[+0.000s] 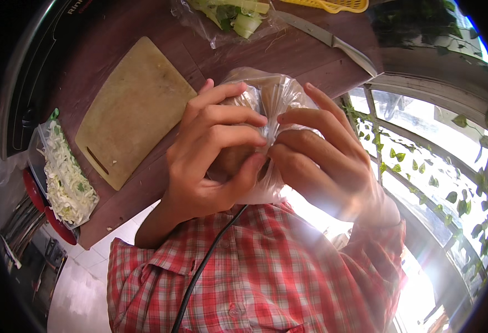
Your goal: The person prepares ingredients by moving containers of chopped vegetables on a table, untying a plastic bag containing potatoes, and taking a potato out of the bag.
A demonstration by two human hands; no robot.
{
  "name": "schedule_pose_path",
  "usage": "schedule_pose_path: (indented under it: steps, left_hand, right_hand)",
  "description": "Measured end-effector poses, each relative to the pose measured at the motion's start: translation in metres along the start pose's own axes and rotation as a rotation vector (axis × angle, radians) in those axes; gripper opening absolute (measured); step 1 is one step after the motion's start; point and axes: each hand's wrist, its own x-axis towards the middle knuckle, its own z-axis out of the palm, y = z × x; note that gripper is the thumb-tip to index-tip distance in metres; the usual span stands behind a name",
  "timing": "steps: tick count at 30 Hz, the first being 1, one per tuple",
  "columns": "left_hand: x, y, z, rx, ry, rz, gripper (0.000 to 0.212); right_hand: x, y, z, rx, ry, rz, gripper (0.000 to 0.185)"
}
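A clear plastic bag (283, 89) with something brown inside is raised in front of my chest, near the table's front edge. My left hand (219, 141) pinches the gathered plastic from the left, thumb and fingertips meeting at its middle. From the right, my right hand (323, 162) grips the same crumpled plastic, its forefinger and thumb close to the left fingertips. What exactly the brown contents are, I cannot tell through the plastic and fingers. Left of the bag lies a worn tan cutting board (133, 108) with a slotted handle and a small crumb on it.
A plastic container of shredded cabbage (67, 183) stands at the table's left edge. Farther back are leafy green stalks (244, 21) on a plastic bag, a knife (331, 41) and a yellow plastic basket (339, 5). A black Rinnai appliance (36, 75) sits far left. Windows with vines (431, 166) flank the right.
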Motion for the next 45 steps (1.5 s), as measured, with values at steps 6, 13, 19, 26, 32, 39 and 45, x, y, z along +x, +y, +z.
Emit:
schedule_pose_path:
  steps: [6, 13, 19, 26, 32, 39, 45]
  left_hand:
    - [-0.006, 0.003, 0.002, 0.028, 0.009, 0.045, 0.023]
    - [-0.01, 0.009, 0.006, 0.181, 0.016, 0.124, 0.02]
    - [-0.007, 0.002, 0.012, 0.24, 0.079, 0.151, 0.025]
    - [0.018, -0.019, 0.003, 0.11, 0.009, 0.413, 0.025]
    - [0.013, -0.014, 0.008, 0.027, 0.045, 0.288, 0.024]
    - [0.014, -0.01, 0.006, 0.046, 0.016, 0.284, 0.021]
    - [0.011, -0.011, 0.003, 0.07, -0.013, 0.341, 0.019]
  right_hand:
    - [0.002, -0.004, 0.0, -0.115, 0.006, -0.028, 0.031]
    - [-0.008, -0.014, 0.001, 0.252, 0.001, 0.421, 0.019]
    - [-0.014, -0.007, 0.013, 0.525, 0.112, 0.527, 0.013]
    - [-0.006, -0.009, 0.015, 0.788, 0.25, 0.775, 0.01]
    - [-0.008, 0.0, 0.0, 0.075, 0.058, 0.131, 0.019]
    - [0.004, -0.001, -0.012, -0.11, -0.014, -0.117, 0.023]
    - [-0.007, 0.009, 0.002, 0.296, 0.102, 0.198, 0.018]
